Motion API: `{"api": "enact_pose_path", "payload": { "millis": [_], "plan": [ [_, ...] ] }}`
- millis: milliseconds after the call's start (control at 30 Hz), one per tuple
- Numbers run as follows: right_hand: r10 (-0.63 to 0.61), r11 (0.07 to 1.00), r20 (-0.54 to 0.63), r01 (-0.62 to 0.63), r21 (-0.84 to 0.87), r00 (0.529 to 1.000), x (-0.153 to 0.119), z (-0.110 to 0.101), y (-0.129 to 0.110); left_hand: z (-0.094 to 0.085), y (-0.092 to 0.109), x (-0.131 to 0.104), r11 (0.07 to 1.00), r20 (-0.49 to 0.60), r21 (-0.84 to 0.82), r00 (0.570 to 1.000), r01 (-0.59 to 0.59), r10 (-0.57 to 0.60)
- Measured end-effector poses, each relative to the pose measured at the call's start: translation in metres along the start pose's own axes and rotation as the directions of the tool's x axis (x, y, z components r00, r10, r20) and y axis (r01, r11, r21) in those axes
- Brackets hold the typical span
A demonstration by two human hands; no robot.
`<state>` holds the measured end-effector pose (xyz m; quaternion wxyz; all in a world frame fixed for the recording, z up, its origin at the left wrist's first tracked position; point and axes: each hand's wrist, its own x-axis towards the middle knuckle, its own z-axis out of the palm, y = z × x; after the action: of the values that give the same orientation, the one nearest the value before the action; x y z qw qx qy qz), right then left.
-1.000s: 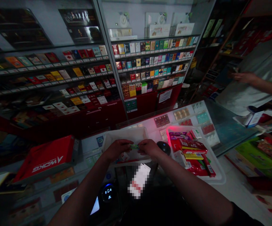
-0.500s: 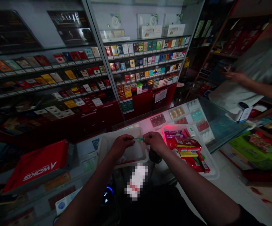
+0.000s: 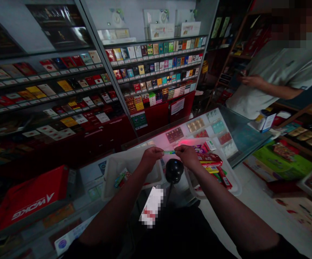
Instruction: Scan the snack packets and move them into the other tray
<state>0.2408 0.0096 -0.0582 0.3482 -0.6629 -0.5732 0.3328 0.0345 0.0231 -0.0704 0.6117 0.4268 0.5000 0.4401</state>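
Both hands, left hand [image 3: 151,157] and right hand [image 3: 186,156], pinch a small green packet [image 3: 169,152] with the fingers above the black scanner [image 3: 174,171], seemingly scanning it.

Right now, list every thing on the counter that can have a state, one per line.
small green packet: held by its two ends, lifted above the counter.
left hand: fingers pinched on the packet's left end.
right hand: fingers pinched on its right end.
left white tray: nearly bare, a few items in one corner.
right white tray: piled with red packets.
black scanner: upright between the trays, red glow on the counter beyond.
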Motion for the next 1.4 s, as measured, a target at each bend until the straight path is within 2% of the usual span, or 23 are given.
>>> {"api": "enact_pose_path", "payload": {
  "millis": [200, 467, 600, 867, 1400],
  "plan": [
    [0.051, 0.994, -0.029, -0.053, -0.091, 0.998, -0.007, -0.015, 0.016, 0.022, -0.014, 0.014, 0.992, 0.044, 0.120, 0.999, 0.027, -0.032],
    [0.082, 0.978, -0.061, -0.092, -0.189, 0.995, -0.012, -0.021, 0.027, 0.035, -0.039, 0.034, 0.964, 0.051, 0.266, 0.998, 0.017, -0.032],
    [0.070, 0.972, -0.073, -0.085, -0.220, 0.995, -0.014, -0.021, 0.032, 0.038, -0.042, 0.038, 0.937, 0.030, 0.350, 0.999, -0.001, -0.011],
    [0.087, 0.959, -0.047, -0.097, -0.268, 0.995, -0.015, -0.021, 0.030, 0.040, -0.038, 0.035, 0.912, 0.064, 0.410, 0.998, -0.003, -0.025],
    [0.067, 0.943, -0.063, -0.083, -0.321, 0.996, -0.016, -0.020, 0.028, 0.040, -0.048, 0.043, 0.926, 0.053, 0.377, 0.999, -0.028, 0.008]
  ]
}}
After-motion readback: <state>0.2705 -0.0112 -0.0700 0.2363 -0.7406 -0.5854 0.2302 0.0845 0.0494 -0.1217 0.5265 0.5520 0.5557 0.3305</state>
